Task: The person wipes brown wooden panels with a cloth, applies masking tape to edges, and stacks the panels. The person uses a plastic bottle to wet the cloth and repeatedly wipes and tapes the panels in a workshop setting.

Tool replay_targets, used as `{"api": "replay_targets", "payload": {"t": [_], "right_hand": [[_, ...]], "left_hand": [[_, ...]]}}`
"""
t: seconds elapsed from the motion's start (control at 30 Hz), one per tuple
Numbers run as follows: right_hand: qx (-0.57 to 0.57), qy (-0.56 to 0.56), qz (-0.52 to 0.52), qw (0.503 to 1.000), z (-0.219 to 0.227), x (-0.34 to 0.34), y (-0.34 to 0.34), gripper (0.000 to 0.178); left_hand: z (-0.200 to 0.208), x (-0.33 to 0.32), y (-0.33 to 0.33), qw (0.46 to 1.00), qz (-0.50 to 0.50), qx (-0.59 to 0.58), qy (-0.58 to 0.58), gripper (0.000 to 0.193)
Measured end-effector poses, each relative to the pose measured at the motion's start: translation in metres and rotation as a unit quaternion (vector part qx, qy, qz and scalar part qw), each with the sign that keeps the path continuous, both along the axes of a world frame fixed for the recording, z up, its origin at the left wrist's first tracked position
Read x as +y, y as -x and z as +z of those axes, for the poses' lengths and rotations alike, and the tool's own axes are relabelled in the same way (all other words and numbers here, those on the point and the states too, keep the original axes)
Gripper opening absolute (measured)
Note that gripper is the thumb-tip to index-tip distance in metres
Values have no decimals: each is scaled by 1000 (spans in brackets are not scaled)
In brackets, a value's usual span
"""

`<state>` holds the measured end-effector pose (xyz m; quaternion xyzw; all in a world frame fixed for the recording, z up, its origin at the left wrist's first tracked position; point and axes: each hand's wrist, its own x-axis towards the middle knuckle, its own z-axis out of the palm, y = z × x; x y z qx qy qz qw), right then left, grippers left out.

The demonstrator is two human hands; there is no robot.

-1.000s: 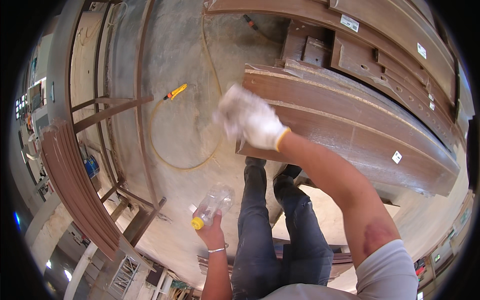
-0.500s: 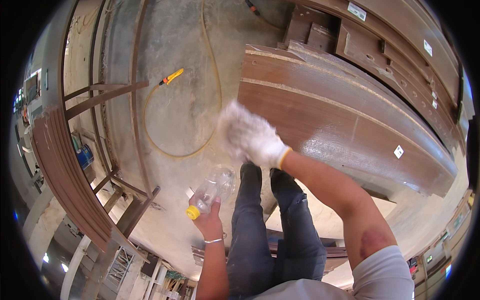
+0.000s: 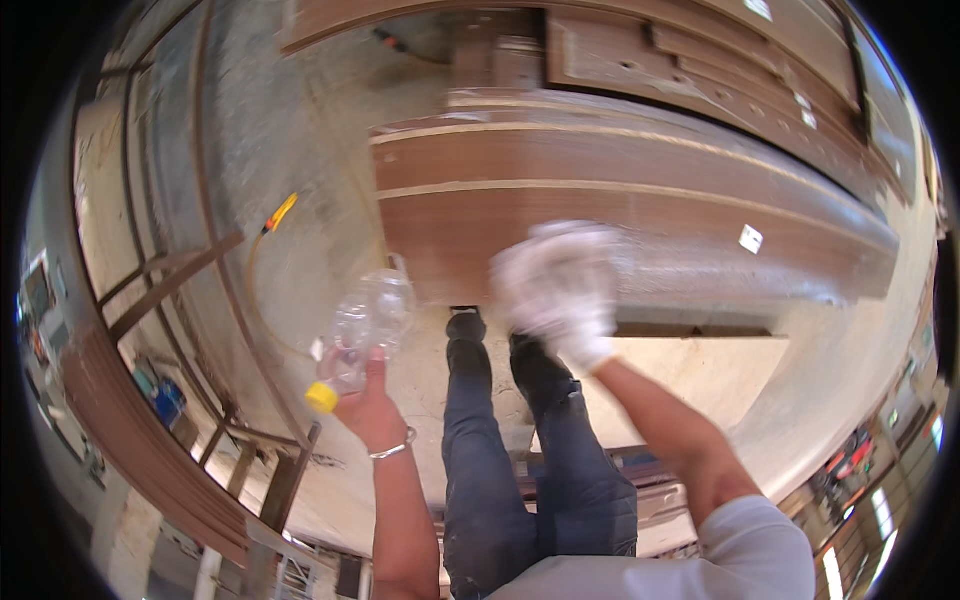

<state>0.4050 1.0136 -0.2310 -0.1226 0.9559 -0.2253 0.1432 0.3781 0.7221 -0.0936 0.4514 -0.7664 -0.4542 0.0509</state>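
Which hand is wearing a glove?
The right hand: it wears a white glove, while the left hand is bare, holding a clear bottle.

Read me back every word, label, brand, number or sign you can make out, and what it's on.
No text is readable.
White label on the nearest brown board: too small and blurred.
Top-edge white label on a board farther back: too small and blurred.
Small white labels at upper right: too small.
Clear plastic bottle in the left hand: no legible print.
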Motion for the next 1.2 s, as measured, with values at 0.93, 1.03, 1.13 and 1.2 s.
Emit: {"api": "replay_targets", "payload": {"t": [0.93, 1.03, 1.13, 1.2], "right_hand": [[-33, 144, -214, 966, -24, 198, -81, 44], [129, 284, -497, 810, -12, 316, -92, 44], [-5, -20, -657, 753, 0, 415, -81, 38], [24, -40, -706, 706, 2, 458, -56, 35]], "left_hand": [[-58, 356, 124, 766, -627, 138, 28, 55], [-55, 370, 125, 740, -658, 138, 3, 61], [-54, 356, 122, 738, -665, 110, -29, 61], [-57, 332, 120, 751, -653, 88, -46, 57]]}}
